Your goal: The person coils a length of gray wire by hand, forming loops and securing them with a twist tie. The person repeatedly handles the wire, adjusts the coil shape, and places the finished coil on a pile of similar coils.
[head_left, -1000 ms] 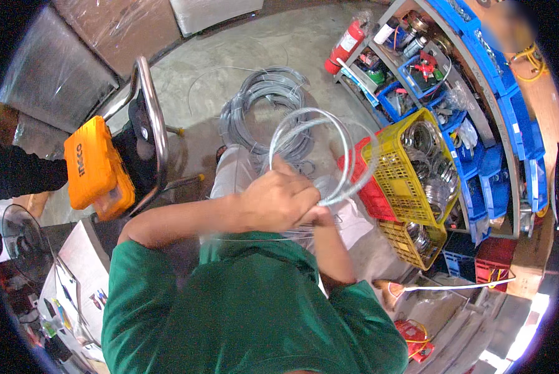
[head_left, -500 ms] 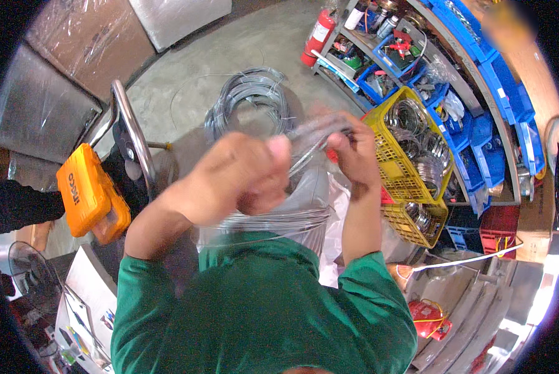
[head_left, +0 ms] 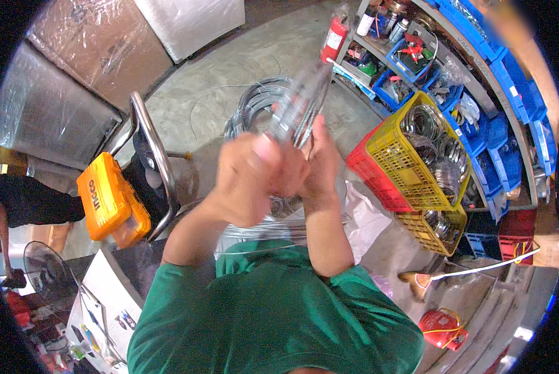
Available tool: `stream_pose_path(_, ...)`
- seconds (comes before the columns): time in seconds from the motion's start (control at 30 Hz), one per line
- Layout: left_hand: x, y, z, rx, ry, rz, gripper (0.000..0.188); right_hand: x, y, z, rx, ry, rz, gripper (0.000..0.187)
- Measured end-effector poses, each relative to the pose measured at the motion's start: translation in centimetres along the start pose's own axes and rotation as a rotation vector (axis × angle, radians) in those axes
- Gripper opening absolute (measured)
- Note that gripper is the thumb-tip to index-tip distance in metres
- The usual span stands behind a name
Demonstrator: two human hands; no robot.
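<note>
A bundle of thin silvery wire (head_left: 305,103), smeared by motion, stands up from between my hands. My right hand (head_left: 322,162) is closed around its lower part, thumb pointing up. My left hand (head_left: 245,181) is closed against the near left side of the same bundle; its fingertips are blurred. Below my wrists, a wide coil of wire (head_left: 264,232) lies across my lap, partly covered by my forearms. Farther off, a larger grey wire coil (head_left: 245,109) rests on the floor, partly hidden behind the bundle.
Yellow crates (head_left: 388,156) of wire coils stand at the right, beside a red crate (head_left: 370,168). Behind them is a shelf with blue bins (head_left: 501,153). To the left are an orange case (head_left: 108,196) and a chrome tube frame (head_left: 151,140). A fire extinguisher (head_left: 334,38) stands far off.
My hands have come together, the right one moving left toward the left one. The wire bundle has swung from slanting sideways to nearly upright. The whole view has shifted slightly.
</note>
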State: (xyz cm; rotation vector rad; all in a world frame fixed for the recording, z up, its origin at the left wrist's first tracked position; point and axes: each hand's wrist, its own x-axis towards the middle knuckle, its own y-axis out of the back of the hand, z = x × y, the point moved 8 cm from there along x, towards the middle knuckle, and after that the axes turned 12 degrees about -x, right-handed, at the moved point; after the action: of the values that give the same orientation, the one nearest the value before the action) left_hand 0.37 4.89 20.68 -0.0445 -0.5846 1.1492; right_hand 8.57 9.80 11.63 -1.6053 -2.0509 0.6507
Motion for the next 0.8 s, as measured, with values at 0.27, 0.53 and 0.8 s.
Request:
stream_pose_path(0.27,-3.4,-5.5,-3.8,0.806,-0.517,-0.794,0.029,0.4,-1.6,0.6,0.210,-0.088,-0.374,0.041)
stream_pose_path(0.53,-5.0,-3.1,-3.3,1.005,-0.815,-1.098,0.021,1.9,-4.0,-1.1,-0.308,-0.018,-0.559,0.034)
stream_pose_path(0.8,-1.9,-1.8,0.4,1.198,-1.031,-1.170,0.024,5.3,-10.9,-6.7,-0.985,0.071,-0.748,0.046)
